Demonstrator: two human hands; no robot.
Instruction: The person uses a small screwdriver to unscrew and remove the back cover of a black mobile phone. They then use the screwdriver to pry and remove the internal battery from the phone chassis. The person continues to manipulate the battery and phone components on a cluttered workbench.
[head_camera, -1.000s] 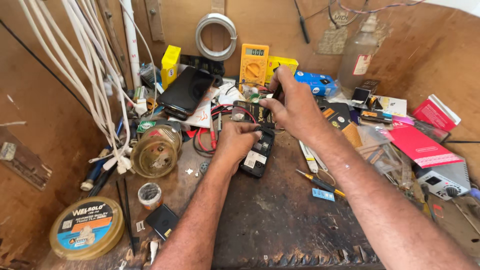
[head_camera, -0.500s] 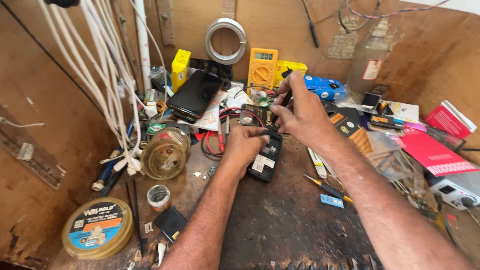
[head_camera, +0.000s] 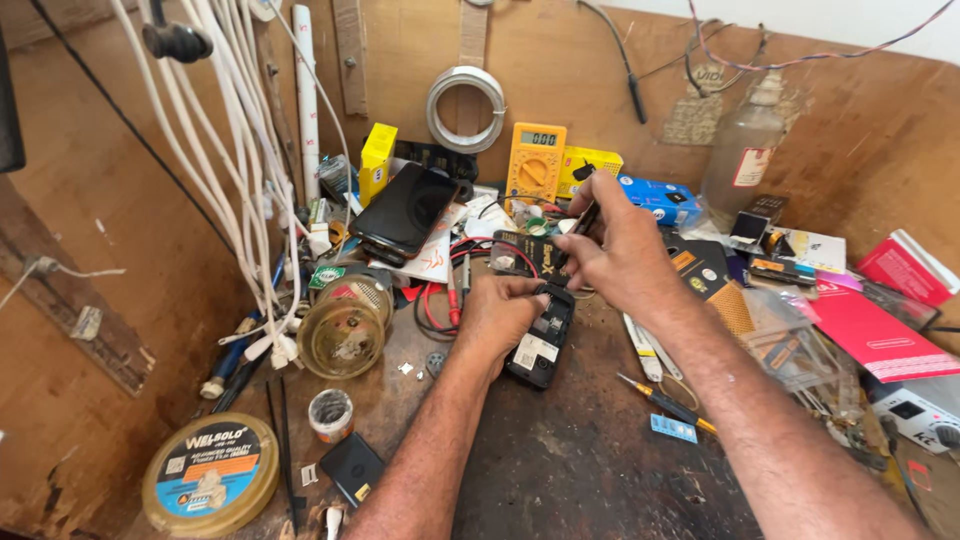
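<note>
The left hand (head_camera: 505, 312) rests on the dark table (head_camera: 600, 470) with its fingers (head_camera: 535, 288) closed on the upper edge of a small black phone (head_camera: 540, 345), which lies face down with its back cover off (a white label shows inside the body). The right hand (head_camera: 620, 255) is above and just behind the phone. Its fingers (head_camera: 580, 245) pinch a thin dark tool (head_camera: 585, 220), maybe tweezers or a probe, but the view is too small to be sure. The tool's lower end points down toward the top of the phone.

Behind the hands a yellow multimeter (head_camera: 535, 165) leans against the wooden wall, and red and black test leads (head_camera: 450, 295) lie just to the left of the phone. A larger black smartphone (head_camera: 405, 212) rests tilted farther left. A yellow-handled screwdriver (head_camera: 665, 402) lies to the right of the phone, near the right forearm. A round tin of solder paste (head_camera: 210, 485) sits at the near left corner.
</note>
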